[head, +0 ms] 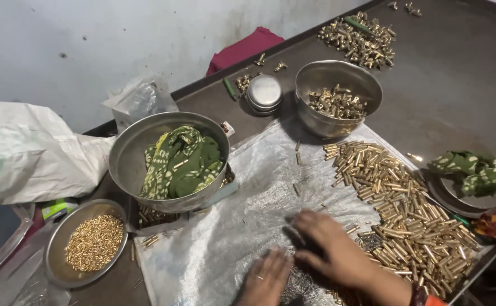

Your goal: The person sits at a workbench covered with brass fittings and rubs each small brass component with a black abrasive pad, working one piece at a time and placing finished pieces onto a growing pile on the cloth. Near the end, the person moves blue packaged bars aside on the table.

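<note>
Shallow steel plate [55, 266] of small brass pellets sits far left, apart from work. Left hand [266, 279] flat, open, palm down on silvery plastic sheet [225, 238]. Right hand [336, 252] open, fingers spread, touching edge of brass tube pile [401, 209]. Best: sweep gently, keep tubes on sheet.

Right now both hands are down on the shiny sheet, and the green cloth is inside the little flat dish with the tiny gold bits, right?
Not quite. The head view shows the green cloth in the big metal bowl, not the little flat dish. Both the left hand and right hand are down on the shiny sheet.
</note>
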